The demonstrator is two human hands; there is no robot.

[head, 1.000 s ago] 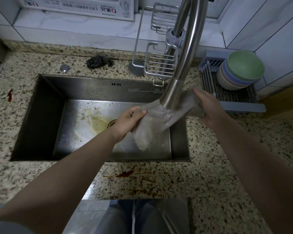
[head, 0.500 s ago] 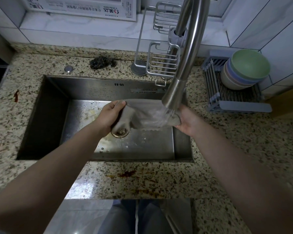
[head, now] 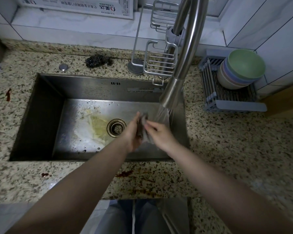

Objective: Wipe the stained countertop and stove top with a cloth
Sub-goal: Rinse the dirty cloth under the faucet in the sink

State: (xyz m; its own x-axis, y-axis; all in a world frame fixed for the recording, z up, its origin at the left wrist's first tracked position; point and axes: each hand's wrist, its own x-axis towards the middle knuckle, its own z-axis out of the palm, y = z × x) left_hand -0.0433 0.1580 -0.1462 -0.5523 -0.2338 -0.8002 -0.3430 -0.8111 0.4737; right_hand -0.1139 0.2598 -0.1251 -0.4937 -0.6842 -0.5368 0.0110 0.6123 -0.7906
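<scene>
A wet grey cloth (head: 143, 130) is bunched between my two hands over the steel sink (head: 46, 115), just beside the water running from the tall faucet (head: 173, 92). My left hand (head: 133, 135) holds the cloth from the left with fingers up along it. My right hand (head: 156, 133) grips it from the right. The picture is blurred at the hands. Red-brown stains (head: 142, 181) mark the speckled granite countertop (head: 227, 149) along the sink's front edge, and smaller red spots (head: 8, 94) lie at the left.
A yellowish residue (head: 98, 125) lies on the sink floor left of the drain (head: 116, 127). Behind the sink sit a dark scourer (head: 96, 60) and a wire caddy (head: 159, 65). Stacked bowls (head: 242, 70) stand on a grey drying rack (head: 227, 98) at the right.
The cloth was stretched wide under the faucet; now my hands have come together and dropped lower into the sink, bunching it between them.
</scene>
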